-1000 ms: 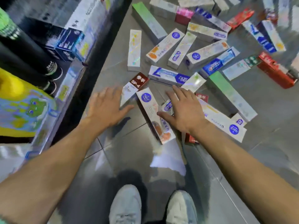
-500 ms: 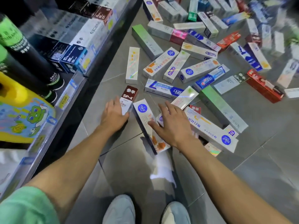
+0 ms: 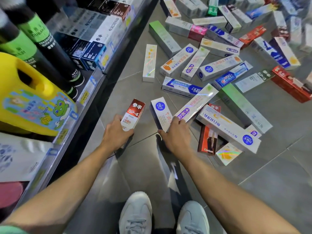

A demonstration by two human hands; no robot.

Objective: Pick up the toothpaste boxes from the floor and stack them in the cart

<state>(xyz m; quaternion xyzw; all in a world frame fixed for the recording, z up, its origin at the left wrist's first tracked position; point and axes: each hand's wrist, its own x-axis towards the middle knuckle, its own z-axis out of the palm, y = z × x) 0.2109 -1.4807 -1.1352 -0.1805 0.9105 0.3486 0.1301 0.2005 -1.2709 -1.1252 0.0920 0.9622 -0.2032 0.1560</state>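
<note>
Several toothpaste boxes lie scattered over the grey tiled floor [image 3: 278, 166]. My left hand [image 3: 116, 134] grips the near end of a red and white SP-4 box [image 3: 134, 114], tilted up off the tiles. My right hand [image 3: 175, 137] grips the near end of a white box with a blue round logo [image 3: 160, 112], also raised at an angle. A holographic white box [image 3: 195, 103] leans against my right fingers. A long white box [image 3: 228, 127] lies just right of it, over a dark red box [image 3: 207, 141]. No cart is in view.
A shop shelf [image 3: 91, 85] runs along the left, holding boxed toothpaste, dark bottles and a yellow jug [image 3: 32, 97]. My two white shoes [image 3: 135, 215] stand at the bottom on the tiles. More boxes crowd the far right, including a green one [image 3: 243, 105].
Both hands went from lying flat over the boxes to closing on one box each. The SP-4 box and the blue-logo box have tipped up off the floor.
</note>
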